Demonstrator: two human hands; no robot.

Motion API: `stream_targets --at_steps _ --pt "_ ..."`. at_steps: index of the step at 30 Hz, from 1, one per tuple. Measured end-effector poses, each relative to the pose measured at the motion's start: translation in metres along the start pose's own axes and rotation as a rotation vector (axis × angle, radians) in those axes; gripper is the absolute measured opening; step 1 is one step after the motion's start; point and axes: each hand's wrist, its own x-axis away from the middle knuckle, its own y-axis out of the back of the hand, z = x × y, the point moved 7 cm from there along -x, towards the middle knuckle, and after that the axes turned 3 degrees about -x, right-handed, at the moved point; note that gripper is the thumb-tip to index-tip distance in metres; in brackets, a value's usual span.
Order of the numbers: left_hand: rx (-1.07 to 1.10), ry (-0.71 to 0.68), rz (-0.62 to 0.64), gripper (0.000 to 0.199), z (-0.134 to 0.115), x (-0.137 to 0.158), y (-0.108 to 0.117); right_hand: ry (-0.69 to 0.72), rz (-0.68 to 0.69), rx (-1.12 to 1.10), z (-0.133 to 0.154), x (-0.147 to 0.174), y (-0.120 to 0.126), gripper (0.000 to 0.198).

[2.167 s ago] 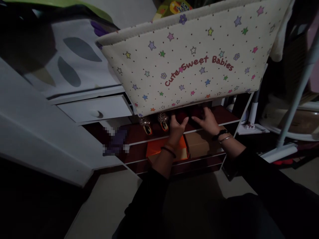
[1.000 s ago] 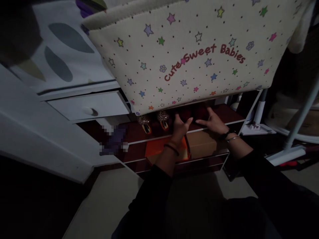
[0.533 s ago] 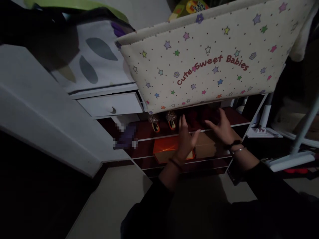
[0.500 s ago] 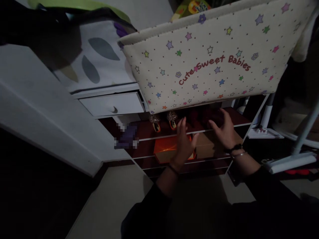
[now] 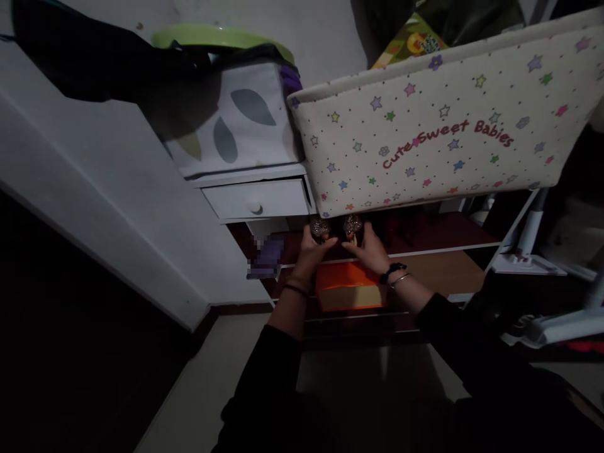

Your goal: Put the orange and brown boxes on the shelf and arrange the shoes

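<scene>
A pair of glittery shoes stands side by side on the upper dark red shelf. My left hand (image 5: 312,251) is around the left glittery shoe (image 5: 321,225), fingers on its outer side and thumb toward the middle. Around the right glittery shoe (image 5: 352,224) my right hand (image 5: 372,250) is closed in the same way, thumb inward. Both shoes rest at shelf height, and their far ends are hidden in shadow. Just below the hands, an orange box (image 5: 352,292) lies on the lower shelf.
A cream fabric basket (image 5: 425,138) with stars overhangs the shelves. At left are a white drawer (image 5: 257,200) and a purple item (image 5: 268,257), partly pixelated. A brown cardboard box (image 5: 438,274) lies right of the orange one. A cleaning tool's white head (image 5: 561,327) stands at right.
Both hands have moved left along the shelf, from apart with spread fingers to around the two glittery shoes. The view has shifted, so the furniture appears further right.
</scene>
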Motion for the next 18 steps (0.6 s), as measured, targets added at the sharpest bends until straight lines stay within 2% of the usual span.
stream_targets --at_steps 3,9,14,18 --pt "-0.011 -0.035 -0.054 0.07 0.008 -0.004 0.0 -0.026 0.02 0.015 -0.007 -0.004 -0.003 0.074" --pt "-0.046 -0.025 -0.045 0.068 0.016 -0.005 0.002 -0.035 0.024 0.061 -0.01 -0.003 -0.002 0.072" --pt "-0.068 -0.033 -0.075 0.068 0.013 0.0 0.002 -0.076 0.039 0.109 -0.01 0.0 -0.005 0.077" --pt "-0.02 -0.014 -0.08 0.084 0.016 0.0 0.002 0.035 -0.005 0.102 0.009 0.028 0.002 0.094"
